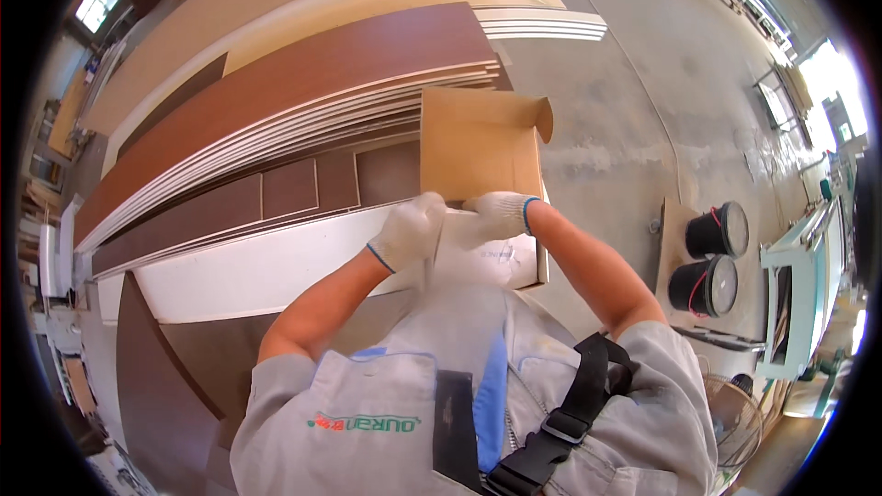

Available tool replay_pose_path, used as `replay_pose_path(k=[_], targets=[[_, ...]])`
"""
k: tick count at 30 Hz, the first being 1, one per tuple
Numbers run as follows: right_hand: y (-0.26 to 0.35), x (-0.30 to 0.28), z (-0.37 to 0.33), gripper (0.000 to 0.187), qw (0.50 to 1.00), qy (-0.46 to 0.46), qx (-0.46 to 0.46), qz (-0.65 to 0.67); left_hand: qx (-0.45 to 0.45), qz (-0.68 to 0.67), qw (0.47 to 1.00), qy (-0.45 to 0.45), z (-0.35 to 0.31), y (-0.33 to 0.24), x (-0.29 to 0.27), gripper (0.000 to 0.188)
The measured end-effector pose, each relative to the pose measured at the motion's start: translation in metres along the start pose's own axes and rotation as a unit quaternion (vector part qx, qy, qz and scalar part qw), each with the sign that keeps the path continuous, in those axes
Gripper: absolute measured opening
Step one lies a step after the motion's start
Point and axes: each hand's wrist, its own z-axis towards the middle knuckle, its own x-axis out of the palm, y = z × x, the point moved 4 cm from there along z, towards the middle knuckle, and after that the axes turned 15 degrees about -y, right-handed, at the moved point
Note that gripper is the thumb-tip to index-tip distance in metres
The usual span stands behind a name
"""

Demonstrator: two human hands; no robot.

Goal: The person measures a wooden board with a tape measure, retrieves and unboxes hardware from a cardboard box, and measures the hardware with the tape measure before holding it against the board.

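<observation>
An open cardboard box [480, 142] stands in front of me, its brown flap raised and one corner curling on the right. Both hands wear white knit gloves and are close together at the box's near side. My left hand [411, 230] is closed, with its fingertips by the lower left corner of the flap. Just to its right, my right hand [501, 217] is closed too, thumb and fingers drawn together near the fold. Whatever they grip is hidden by the gloves. Below the right hand shows a white printed surface [510, 260], partly covered by my wrist and blurred.
Long reddish-brown boards [367, 50] are stacked to the left and ahead, above dark brown panels [216, 202] and a long white panel [248, 266]. Pale boards [542, 23] lie farther off. Two black lidded buckets [712, 257] stand at the right, near a caged fan [735, 413].
</observation>
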Motion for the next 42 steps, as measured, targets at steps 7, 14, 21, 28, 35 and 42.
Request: replay_pose_path(k=[7,14,21,28,35,42], targets=[[0.013,0.001,0.024,0.073,0.989,0.147,-0.024,-0.015,-0.086,-0.007,0.996,0.002,-0.022,-0.005,-0.006,0.013],[0.039,-0.008,0.024,0.066,0.980,0.166,-0.008,-0.111,-0.243,-0.089,0.952,-0.163,-0.059,0.000,-0.018,0.023],[0.021,-0.009,0.023,0.067,0.988,0.152,-0.017,-0.010,-0.389,-0.189,0.899,-0.067,-0.097,0.002,0.016,0.049],[0.040,-0.105,0.029,0.051,0.994,0.079,-0.057,0.048,-0.557,-0.426,0.713,-0.035,-0.118,0.002,0.025,0.078],[0.051,-0.172,0.049,0.047,0.978,-0.027,-0.007,0.209,-0.565,-0.247,0.788,0.000,-0.125,-0.017,0.044,0.076],[0.032,-0.147,0.143,0.057,0.957,-0.051,-0.080,-0.272,-0.593,-0.122,0.792,-0.084,-0.103,-0.015,0.018,0.057]])
